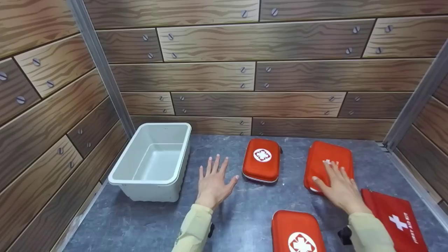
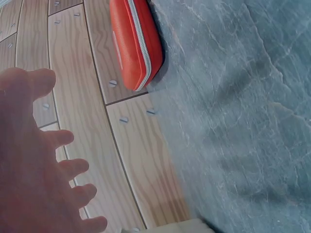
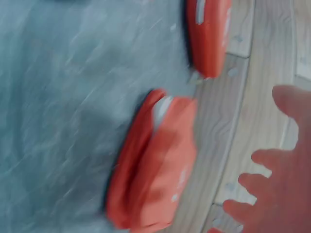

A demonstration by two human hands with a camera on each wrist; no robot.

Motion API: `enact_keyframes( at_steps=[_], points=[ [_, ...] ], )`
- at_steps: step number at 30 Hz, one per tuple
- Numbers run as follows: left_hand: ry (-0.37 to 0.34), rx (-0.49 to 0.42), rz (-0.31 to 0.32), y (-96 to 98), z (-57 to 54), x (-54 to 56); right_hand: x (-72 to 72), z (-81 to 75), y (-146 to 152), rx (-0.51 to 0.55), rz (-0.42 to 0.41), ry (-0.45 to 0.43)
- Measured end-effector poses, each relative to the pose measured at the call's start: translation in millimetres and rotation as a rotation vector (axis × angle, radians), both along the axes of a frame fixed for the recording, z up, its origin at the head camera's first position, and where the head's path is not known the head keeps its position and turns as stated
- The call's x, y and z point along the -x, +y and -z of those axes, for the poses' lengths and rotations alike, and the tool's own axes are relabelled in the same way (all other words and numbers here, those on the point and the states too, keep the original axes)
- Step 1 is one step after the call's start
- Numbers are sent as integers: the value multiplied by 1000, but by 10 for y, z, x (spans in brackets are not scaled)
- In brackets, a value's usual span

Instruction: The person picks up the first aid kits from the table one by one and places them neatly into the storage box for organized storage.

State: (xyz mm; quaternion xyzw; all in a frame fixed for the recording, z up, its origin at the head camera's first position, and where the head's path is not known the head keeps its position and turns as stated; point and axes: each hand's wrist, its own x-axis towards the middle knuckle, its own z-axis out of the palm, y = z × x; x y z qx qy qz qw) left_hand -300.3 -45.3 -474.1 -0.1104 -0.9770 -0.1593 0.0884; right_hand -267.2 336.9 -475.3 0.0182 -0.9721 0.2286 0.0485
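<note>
My left hand (image 1: 214,187) is held with fingers spread over the dark tabletop, between a pale bin and a small red first aid case (image 1: 261,160); it holds nothing. In the left wrist view that case (image 2: 136,43) shows its white zipper, apart from the fingers. My right hand (image 1: 339,189) reaches, fingers extended, over a larger red first aid case (image 1: 329,164) at the right and hides part of its white print. In the right wrist view a gap shows between the fingers and this red case (image 3: 160,165).
The pale grey bin (image 1: 148,189) stands at the back left. Another red case (image 1: 297,227) with a round white emblem lies at the front. A flat red first aid pouch (image 1: 397,220) lies at the right, partly behind the right forearm. Wood-patterned walls (image 1: 224,77) enclose the table (image 1: 241,217).
</note>
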Motion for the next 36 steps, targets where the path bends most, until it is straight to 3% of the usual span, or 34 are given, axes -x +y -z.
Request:
enact_keyframes(
  at_steps=[8, 13, 19, 24, 30, 36],
  points=[
    [-14, 1, -3, -49, 17, -62, 58, 243, 239, 54, 100, -36],
    [5, -19, 8, -71, 17, -83, 126, 295, 311, 139, 208, -45],
    [21, -16, 19, -63, 41, -108, 169, 340, 406, 196, 291, -114],
    [68, -49, 25, 12, 89, -133, 101, 397, 512, 204, 357, -134],
    [165, -80, 10, -10, 162, -185, 97, 384, 542, 244, 421, -185],
    [206, -76, 13, -152, 251, -218, 186, 283, 424, 374, 414, -212]
  ],
)
